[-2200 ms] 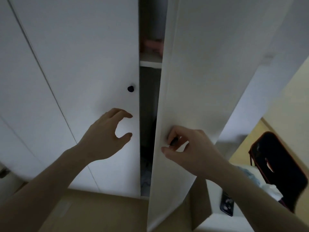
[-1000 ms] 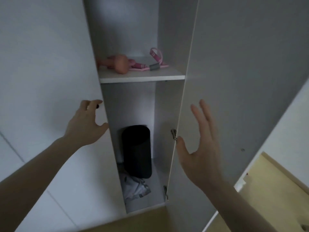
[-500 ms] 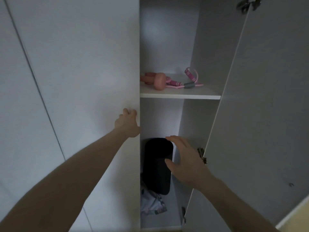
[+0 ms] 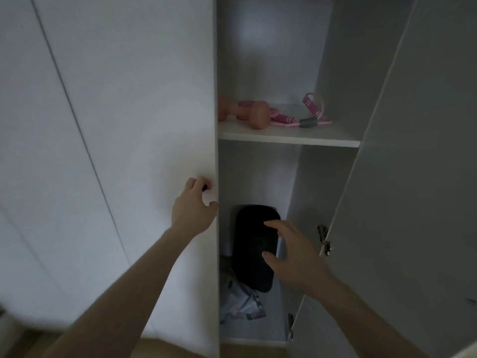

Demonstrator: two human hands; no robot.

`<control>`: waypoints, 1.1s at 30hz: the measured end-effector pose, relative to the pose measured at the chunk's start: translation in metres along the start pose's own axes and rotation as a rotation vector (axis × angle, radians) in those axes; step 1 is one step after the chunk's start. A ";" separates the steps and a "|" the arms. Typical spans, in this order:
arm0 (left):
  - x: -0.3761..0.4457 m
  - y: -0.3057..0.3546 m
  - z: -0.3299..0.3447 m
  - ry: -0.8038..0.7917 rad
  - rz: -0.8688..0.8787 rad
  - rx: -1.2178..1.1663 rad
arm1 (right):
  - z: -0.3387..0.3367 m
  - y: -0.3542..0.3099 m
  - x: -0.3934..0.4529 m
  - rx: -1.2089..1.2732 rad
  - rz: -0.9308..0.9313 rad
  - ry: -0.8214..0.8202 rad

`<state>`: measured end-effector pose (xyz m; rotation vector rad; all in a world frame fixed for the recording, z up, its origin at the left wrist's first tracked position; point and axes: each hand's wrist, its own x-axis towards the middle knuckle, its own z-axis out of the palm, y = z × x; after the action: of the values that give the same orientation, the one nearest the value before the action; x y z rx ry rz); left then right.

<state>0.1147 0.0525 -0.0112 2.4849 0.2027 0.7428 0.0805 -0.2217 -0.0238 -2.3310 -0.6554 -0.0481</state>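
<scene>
A white wardrobe stands in front of me with its right door [image 4: 413, 177] swung open and its left door [image 4: 129, 112] closed. My left hand [image 4: 192, 210] is at the left door's small black knob [image 4: 204, 187], fingers curled over it, thumb a little below. My right hand [image 4: 291, 257] reaches into the lower compartment with fingers spread, just in front of a tall black rounded object [image 4: 251, 226] standing there. Whether it touches the object is unclear.
On the shelf [image 4: 284, 138] above lie a pinkish dumbbell [image 4: 258, 115] and a pink skipping rope [image 4: 309, 112]. A crumpled patterned cloth [image 4: 242, 303] lies on the compartment floor below the black object. A metal hinge [image 4: 324, 239] sticks out from the open door's edge.
The right door went from nearly closed to wide open. My right hand left it and moved in toward the black object. My left hand shifted onto the left door's knob.
</scene>
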 end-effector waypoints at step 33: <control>-0.211 -0.102 -0.169 0.295 -0.748 0.342 | 0.123 0.008 0.038 0.190 -0.335 -0.530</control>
<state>-0.1534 0.1542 -0.0449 2.2959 1.3722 0.7691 0.0995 -0.1306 -0.1137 -2.0303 -1.2475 0.4732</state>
